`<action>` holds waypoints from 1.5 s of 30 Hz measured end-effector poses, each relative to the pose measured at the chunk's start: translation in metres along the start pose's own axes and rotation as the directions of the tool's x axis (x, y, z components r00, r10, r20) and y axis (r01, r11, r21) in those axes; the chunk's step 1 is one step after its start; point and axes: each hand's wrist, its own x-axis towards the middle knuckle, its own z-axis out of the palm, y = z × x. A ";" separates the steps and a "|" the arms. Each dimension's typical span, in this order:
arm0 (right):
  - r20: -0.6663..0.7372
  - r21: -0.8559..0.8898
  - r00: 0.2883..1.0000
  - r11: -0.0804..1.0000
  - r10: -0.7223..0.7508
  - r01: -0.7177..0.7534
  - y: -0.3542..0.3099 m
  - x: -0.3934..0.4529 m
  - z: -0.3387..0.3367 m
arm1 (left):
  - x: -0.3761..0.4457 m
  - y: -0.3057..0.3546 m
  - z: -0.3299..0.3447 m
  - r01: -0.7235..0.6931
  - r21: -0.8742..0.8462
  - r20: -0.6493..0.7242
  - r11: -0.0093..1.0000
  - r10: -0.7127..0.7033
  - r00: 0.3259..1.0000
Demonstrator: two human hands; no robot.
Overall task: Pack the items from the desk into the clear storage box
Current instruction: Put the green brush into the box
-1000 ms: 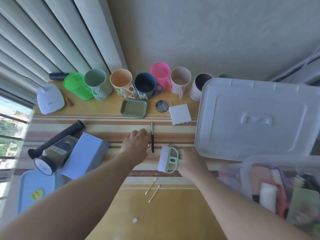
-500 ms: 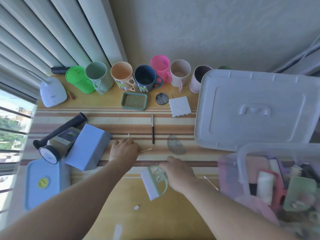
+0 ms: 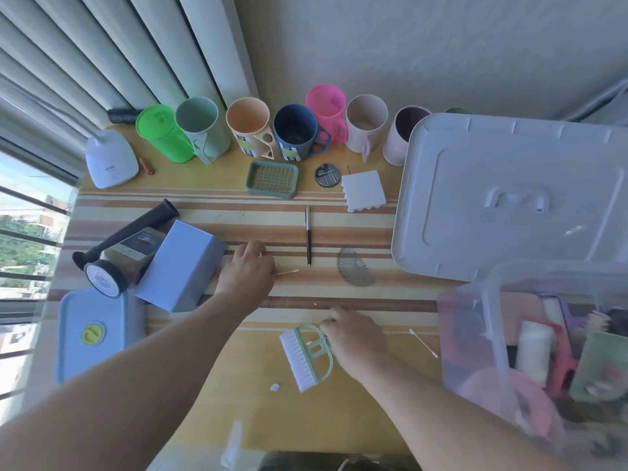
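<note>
Head view, right hand: the right hand [image 3: 353,338] has its fingers closed on the handle of the green brush [image 3: 307,355], which hangs just above the tabletop [image 3: 339,409] with its bristles turned to the left; the grip on the handle likely leaves the bristles free for the carry.
Head view, left hand: the left hand [image 3: 246,271] rests knuckles up on the striped part of the tabletop, fingers curled under; a thin stick [image 3: 287,272] pokes out beside it, but whether the fingers pinch it I cannot tell.
Head view, clear box: the clear box [image 3: 492,300] sits at the near right, open and already partly filled, close to the right hand, so the brush has only a short way to go.
Head view, lid: the lid [image 3: 509,195] lies flat behind the box, apparently set there to keep the opening free.
Head view, things left to pack: a pen [image 3: 308,236], a protractor [image 3: 353,268], a cotton swab [image 3: 423,343], a soap tray [image 3: 273,180], a blue block [image 3: 180,270] and a row of cups [image 3: 295,130] along the wall are on the tabletop.
Progress: my guess is early to middle, since much remains outside the box.
</note>
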 end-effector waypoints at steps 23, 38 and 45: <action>-0.387 0.127 0.813 0.898 0.435 -0.421 0.220 -0.241 -0.102 | -0.083 0.219 -0.103 -0.513 -0.221 -0.534 0.830 0.337 0.775; -0.276 0.255 0.866 0.900 0.418 -0.353 0.307 -0.265 -0.056 | -0.136 0.363 -0.065 -0.578 0.293 -0.372 0.762 0.648 0.665; -0.296 0.318 0.808 0.850 0.510 -0.420 0.332 -0.267 -0.069 | -0.153 0.404 -0.056 -0.425 0.406 -0.007 0.809 0.468 0.884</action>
